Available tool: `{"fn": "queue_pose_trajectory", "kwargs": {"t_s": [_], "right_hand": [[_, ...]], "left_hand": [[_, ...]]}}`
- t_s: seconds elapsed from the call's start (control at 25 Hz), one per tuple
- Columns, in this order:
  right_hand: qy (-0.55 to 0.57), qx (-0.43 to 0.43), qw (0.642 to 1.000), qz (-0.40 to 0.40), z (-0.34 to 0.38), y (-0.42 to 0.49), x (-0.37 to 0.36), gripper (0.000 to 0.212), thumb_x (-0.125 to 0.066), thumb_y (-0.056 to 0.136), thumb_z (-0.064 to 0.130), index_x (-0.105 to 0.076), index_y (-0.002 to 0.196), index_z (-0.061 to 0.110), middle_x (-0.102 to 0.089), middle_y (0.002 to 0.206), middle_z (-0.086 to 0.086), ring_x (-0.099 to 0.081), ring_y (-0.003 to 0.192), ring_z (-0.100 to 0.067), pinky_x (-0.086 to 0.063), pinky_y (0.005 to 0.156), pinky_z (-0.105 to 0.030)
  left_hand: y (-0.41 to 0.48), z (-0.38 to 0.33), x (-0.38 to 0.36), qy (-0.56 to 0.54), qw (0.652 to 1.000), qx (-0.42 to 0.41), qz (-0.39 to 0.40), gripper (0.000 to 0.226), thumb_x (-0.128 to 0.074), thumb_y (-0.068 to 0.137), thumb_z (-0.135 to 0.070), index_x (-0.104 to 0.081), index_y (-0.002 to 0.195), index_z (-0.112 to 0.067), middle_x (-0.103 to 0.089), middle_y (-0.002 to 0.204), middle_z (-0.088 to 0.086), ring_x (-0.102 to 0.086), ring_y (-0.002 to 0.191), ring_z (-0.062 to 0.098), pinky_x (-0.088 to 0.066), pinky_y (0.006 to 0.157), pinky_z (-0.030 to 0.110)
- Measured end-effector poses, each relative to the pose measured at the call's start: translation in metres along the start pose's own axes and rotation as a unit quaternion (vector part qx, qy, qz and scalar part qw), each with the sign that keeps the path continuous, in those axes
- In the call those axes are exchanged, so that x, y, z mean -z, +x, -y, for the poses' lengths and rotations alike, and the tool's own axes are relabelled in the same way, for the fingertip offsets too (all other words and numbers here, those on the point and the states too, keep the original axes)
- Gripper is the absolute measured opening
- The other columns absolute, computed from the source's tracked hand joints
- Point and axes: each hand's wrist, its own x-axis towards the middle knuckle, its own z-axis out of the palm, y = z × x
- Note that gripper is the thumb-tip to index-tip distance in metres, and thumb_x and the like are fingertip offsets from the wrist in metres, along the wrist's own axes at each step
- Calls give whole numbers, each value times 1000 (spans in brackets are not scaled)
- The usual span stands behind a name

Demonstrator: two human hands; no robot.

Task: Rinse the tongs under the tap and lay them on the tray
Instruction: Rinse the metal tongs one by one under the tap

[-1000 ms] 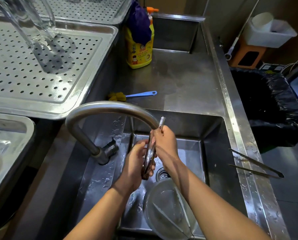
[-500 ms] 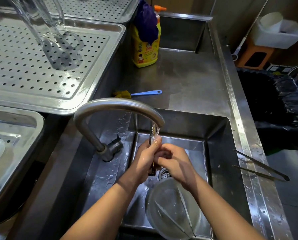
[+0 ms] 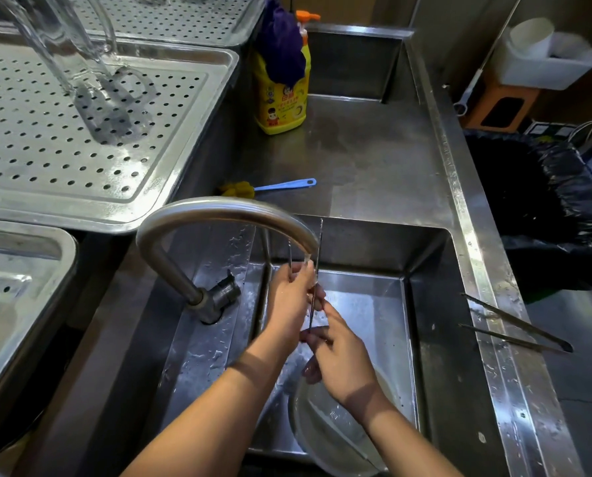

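Left hand (image 3: 289, 304) grips the tongs (image 3: 320, 232) mid-length and right hand (image 3: 343, 366) pinches their near end, under the tap (image 3: 219, 210) spout over the sink (image 3: 435, 321). Long axis near-to-far, tips pointing far. Glass bowl (image 3: 308, 435) in sink holds thin metal utensil; perforated tray (image 3: 170, 201) far left carries glass jug (image 3: 64, 46).

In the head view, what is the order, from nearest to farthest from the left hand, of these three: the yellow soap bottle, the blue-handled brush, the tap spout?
1. The tap spout, arching just above the left hand, which grips the tongs.
2. The blue-handled brush, lying on the counter behind the sink.
3. The yellow soap bottle, standing farther back on that counter.
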Motion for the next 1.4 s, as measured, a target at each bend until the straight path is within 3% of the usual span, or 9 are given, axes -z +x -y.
{"fn": "queue_pose_trajectory", "kwargs": {"t_s": [0.12,0.28,0.56,0.64,0.72,0.84,1.16,1.28,1.4], "right_hand": [[116,-16,993,10,10,12,9,25,-61,97,21,-65,121,17,-77,90,-4,-71,73,-18,-59,67,-33],[148,-36,988,32,38,43,0,32,-57,97,47,-62,108,17,-71,79,-7,-68,61,-18,-53,51,-32],[253,-58,961,96,58,68,-20,23,-59,99,36,-54,104,14,-64,70,-7,-63,53,-18,-53,46,-30],[208,-35,973,95,65,71,-23,26,-55,99,43,-53,102,17,-64,69,-9,-60,49,-20,-46,43,-28],[185,-31,978,89,68,70,-25,36,-50,99,52,-57,106,17,-70,73,-8,-56,45,-20,-38,40,-25],[228,-43,970,74,64,64,-22,41,-43,101,52,-64,116,20,-68,81,-13,-53,44,-20,-38,39,-25],[230,-67,965,106,7,7,14,37,-77,82,46,-69,114,27,-76,99,-16,-72,77,-28,-58,64,-36],[110,-79,990,38,-44,-14,33,56,-83,75,47,-67,123,23,-76,97,-7,-73,88,-16,-60,75,-32],[-258,-132,957,13,-100,-19,48,36,-74,79,54,-70,108,33,-68,96,15,-68,92,-6,-50,77,-25]], "left_hand": [[8,-13,3,-27,998,47,13,22,-49,103,-30,-63,94,-16,-65,69,0,-61,57,11,-45,58,28],[-3,-4,15,54,993,58,84,28,-49,98,-39,-74,93,-25,-73,76,0,-61,61,24,-47,47,27],[-6,16,85,181,979,11,93,31,-46,92,-52,-70,80,-36,-71,75,-11,-64,75,14,-48,72,36],[-12,36,113,331,939,-83,27,26,-52,92,-38,-70,75,-30,-69,79,-7,-62,81,18,-45,75,34],[-22,55,137,520,830,-199,-20,11,-61,87,-24,-71,87,-23,-66,94,-1,-58,95,24,-47,81,38],[-34,75,152,651,731,-201,3,48,-68,75,-17,-66,124,-18,-57,136,12,-49,128,36,-40,104,52],[-39,79,153,638,736,-226,-14,63,-62,68,-6,-61,131,-6,-55,143,15,-49,134,36,-36,111,53],[-38,83,154,625,743,-239,-24,64,-65,66,3,-61,130,-2,-58,140,16,-52,131,36,-39,110,54],[-35,87,156,626,744,-232,-23,65,-66,67,6,-59,132,0,-57,140,16,-51,131,36,-40,110,54]]}}
